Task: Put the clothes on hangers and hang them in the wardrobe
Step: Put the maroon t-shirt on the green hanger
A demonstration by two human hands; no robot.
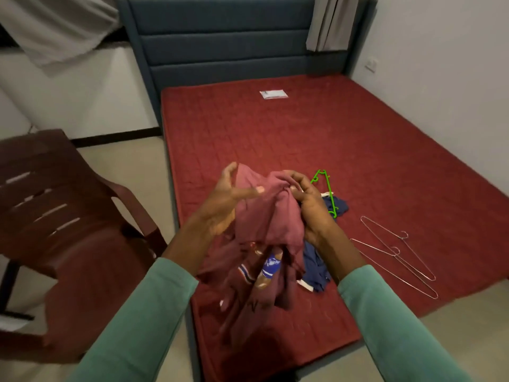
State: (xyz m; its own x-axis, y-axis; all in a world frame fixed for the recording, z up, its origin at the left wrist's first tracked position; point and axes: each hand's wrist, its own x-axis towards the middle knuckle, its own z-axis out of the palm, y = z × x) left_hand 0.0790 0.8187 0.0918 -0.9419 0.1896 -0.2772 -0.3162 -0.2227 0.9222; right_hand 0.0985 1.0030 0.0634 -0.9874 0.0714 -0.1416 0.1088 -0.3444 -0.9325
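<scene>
While two green sleeves (143, 321) reach in from the lower edge, both hands hold up a bunched maroon shirt (270, 244) above the near end of the bed; the left hand (228, 199) lies open against the cloth, fingers straight and spread, thumb stretched across the fabric; the right hand (308, 205) has its fingers curled, pinching a fold near the shirt's top; the shirt hangs down crumpled, a printed patch showing low on it; just behind it a blue garment (316, 266) lies on the red mattress (330, 139), with a green hanger (327, 191) resting partly on it; two wire hangers (396, 252) lie overlapped to the right, near the mattress edge; a white label (274, 94) sits far up the mattress; beyond it stands a dark padded headboard (220, 37); a brown plastic chair (68, 230) stands on the left floor; a pale curtain (330, 20) hangs at the far wall
</scene>
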